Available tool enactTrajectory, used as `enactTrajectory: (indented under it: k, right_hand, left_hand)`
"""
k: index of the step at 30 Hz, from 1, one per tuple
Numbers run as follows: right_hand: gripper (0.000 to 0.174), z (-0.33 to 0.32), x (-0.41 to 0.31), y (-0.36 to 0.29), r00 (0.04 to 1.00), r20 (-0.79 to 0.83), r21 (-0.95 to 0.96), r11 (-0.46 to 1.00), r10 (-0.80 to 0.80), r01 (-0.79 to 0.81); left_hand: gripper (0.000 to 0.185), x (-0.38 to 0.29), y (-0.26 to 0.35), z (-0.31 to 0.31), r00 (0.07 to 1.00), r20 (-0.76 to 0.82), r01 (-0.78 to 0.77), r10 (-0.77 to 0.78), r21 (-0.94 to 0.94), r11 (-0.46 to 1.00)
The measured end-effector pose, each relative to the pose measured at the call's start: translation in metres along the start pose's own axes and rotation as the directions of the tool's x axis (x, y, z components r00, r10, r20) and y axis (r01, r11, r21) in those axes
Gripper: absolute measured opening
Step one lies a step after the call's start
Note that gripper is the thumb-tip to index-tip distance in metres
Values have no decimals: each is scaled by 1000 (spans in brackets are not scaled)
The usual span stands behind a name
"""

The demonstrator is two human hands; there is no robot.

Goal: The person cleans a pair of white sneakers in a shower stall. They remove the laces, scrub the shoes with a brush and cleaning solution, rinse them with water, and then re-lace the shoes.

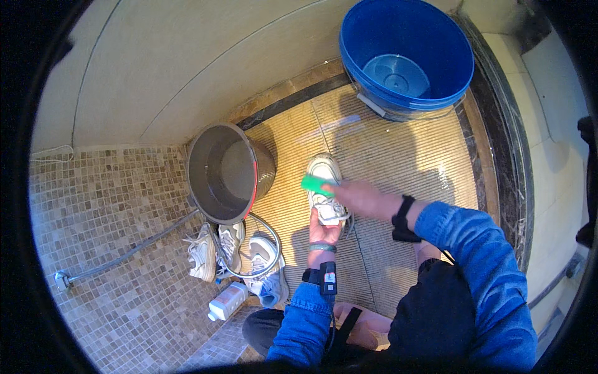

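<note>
A white lace-up sneaker (323, 164) is held in front of me, its toe pointing away. My left hand (323, 229) grips it at the heel end, with the fingers partly hidden by the shoe. Across the upper, near the laces, lies a green brush or scrubber (314, 184) in my right hand (357, 196); that hand is slightly blurred, and the underside of the green tool is hidden. White laces hang loosely over the shoe's opening.
A grey bucket (194, 187) stands left of the shoe, a large blue bucket (348, 51) at the upper right. Several sneakers (202, 255), a looped metal shower hose (149, 239) and a white plastic bottle (229, 300) are at the lower left. Tiled walls surround the ribbed floor (373, 154).
</note>
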State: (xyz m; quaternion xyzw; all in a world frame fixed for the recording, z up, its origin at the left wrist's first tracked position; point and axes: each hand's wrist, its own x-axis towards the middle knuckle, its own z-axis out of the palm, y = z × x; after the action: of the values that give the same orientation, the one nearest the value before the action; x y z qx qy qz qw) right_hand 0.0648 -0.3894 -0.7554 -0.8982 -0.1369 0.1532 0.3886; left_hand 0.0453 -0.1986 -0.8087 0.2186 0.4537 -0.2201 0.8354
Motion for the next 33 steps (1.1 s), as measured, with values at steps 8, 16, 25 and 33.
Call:
enactTrajectory:
  k: [8,16,25,33]
  right_hand:
    - [45,-34,18,30,987,-105,-126,983,123,-136]
    - [44,38,-19,26,982,-74,89,982,173,-166]
    - [44,32,-14,40,884,-374,462,883,280,-85]
    - [45,24,-28,55,900,-321,495,863,293,-105]
  left_hand:
    - [41,7,-1,-5,998,-52,-35,32,-61,998]
    - [49,-42,16,-1,997,-73,51,-34,244,968]
    - [115,-52,-35,46,669,519,58,533,678,-733]
    - [82,-22,18,34,777,413,-198,476,877,-437]
